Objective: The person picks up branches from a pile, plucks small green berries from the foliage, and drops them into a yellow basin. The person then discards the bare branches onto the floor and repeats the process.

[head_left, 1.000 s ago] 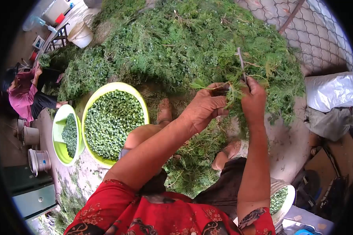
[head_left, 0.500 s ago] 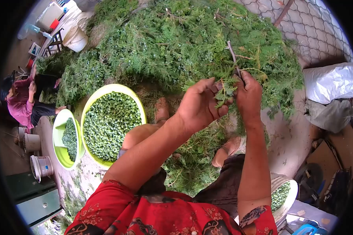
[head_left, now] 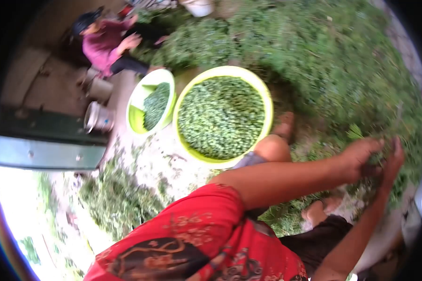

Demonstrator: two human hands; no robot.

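At the right side, my left hand (head_left: 359,157) and my right hand (head_left: 392,161) are close together over the heap of conifer cuttings (head_left: 333,61), both smeared by motion. My left hand has curled fingers; what lies inside them is hidden. A small green conifer sprig (head_left: 355,132) shows just above its knuckles. My right hand has its fingers drawn together at the tips, with a faint thin conifer branch (head_left: 399,114) rising above them. To the left stands a large yellow-green tub (head_left: 268,110) full of small green berries (head_left: 220,117).
A second, tilted yellow-green tub (head_left: 135,100) holds fewer berries. Beyond it sits another person in a pink top (head_left: 101,47). White buckets (head_left: 98,117) stand beside a green cabinet (head_left: 47,152). More cuttings (head_left: 122,201) lie on the pale ground.
The view has swung left, so the tubs and both hands appear farther right. The hands stay close together. The seated person's hands have shifted.
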